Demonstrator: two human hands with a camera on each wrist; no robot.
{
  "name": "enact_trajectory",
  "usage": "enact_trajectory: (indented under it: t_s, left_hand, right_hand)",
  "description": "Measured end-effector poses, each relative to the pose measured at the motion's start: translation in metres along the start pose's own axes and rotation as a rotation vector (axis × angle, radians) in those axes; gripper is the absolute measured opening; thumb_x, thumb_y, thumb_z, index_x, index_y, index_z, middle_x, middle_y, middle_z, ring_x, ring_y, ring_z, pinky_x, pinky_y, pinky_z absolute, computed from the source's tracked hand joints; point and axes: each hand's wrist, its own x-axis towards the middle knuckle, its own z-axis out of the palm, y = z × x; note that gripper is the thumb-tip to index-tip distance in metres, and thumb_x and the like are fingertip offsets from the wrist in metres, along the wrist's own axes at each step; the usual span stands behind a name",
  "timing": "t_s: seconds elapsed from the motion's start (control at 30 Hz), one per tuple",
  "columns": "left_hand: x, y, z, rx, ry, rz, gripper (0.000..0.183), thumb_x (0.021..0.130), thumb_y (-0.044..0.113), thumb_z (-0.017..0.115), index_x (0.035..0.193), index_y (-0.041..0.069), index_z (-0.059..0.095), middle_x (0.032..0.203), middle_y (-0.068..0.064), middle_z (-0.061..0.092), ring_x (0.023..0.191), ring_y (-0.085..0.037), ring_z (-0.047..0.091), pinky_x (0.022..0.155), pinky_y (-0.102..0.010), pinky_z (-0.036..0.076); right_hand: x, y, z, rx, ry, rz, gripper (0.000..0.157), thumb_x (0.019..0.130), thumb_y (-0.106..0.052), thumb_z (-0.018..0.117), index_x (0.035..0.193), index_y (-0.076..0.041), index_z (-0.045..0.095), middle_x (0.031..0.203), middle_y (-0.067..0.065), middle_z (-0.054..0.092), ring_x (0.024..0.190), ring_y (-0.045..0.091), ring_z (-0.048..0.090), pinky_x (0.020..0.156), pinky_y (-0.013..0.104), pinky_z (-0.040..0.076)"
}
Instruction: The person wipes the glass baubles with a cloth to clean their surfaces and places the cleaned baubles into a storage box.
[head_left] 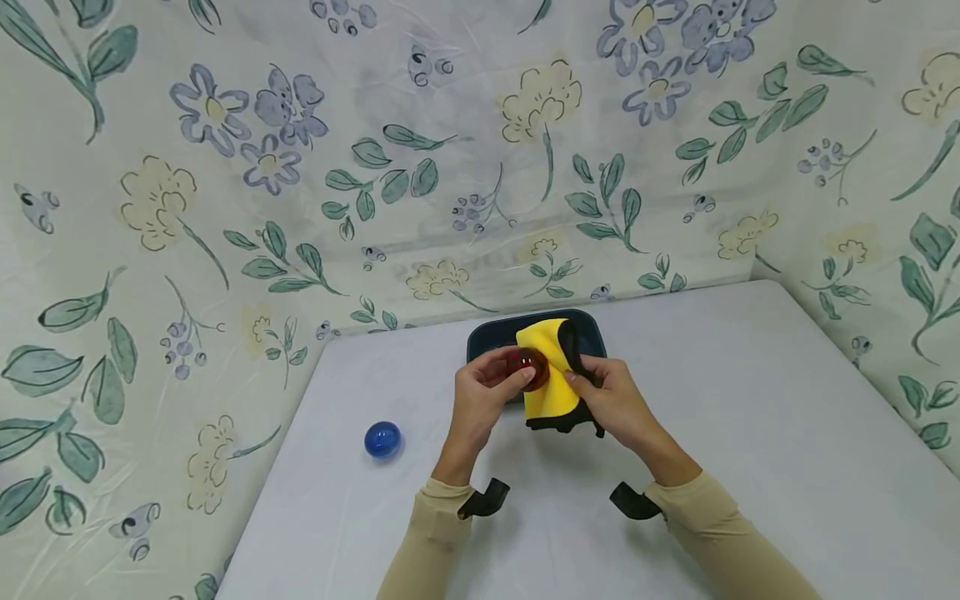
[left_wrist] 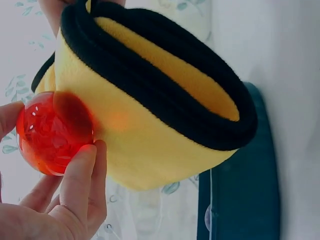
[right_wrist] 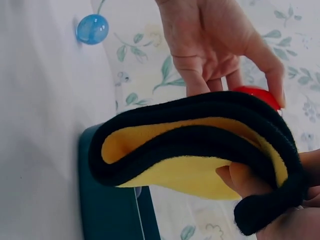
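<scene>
Between the thumb and fingers of my left hand (head_left: pixel 483 392) is a clear red ball (left_wrist: pixel 52 132), held up in front of the dark teal tray. My right hand (head_left: pixel 611 400) pinches a folded yellow cloth (head_left: pixel 551 383) with black edging. The cloth lies against or right beside the ball's right side. In the right wrist view the folded cloth hides most of the red ball (right_wrist: pixel 260 95), and the right thumb (right_wrist: pixel 245 180) presses on the yellow side.
A dark teal tray (head_left: pixel 480 337) stands at the table's back edge, behind the hands; its inside is mostly hidden. To the left, a clear blue ball (head_left: pixel 383 439) rests on the white table (head_left: pixel 750 400). Flowered cloth (head_left: pixel 450 167) hangs behind and at the sides.
</scene>
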Motion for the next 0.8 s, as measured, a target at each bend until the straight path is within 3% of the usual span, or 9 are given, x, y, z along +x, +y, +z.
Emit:
enact_trajectory:
  t_s: [0.57,0.8]
  left_hand:
    - [0.006,-0.0024,-0.0032,-0.034,0.071,-0.005,0.038,0.091,0.013,0.079,0.127,0.004,0.07,0.119,-0.022,0.074,0.096,-0.018,0.073,0.079,-0.025,0.064]
    - [0.0097,-0.0032,-0.0059,-0.029,0.104,-0.002,0.04,0.089,0.015,0.081,0.127,0.006,0.071,0.117,-0.023,0.075,0.09,-0.015,0.073,0.075,-0.022,0.063]
  right_hand:
    - [-0.003,-0.0034,0.0007,0.017,-0.005,0.031,0.037,0.106,-0.008,0.055,0.138,0.01,0.058,0.125,0.029,0.069,0.102,0.027,0.074,0.087,0.037,0.065]
    - [0.0011,-0.003,-0.0059,0.087,-0.01,0.078,0.04,0.106,-0.009,0.054,0.14,0.012,0.055,0.126,0.031,0.066,0.099,0.019,0.073,0.086,0.032,0.064]
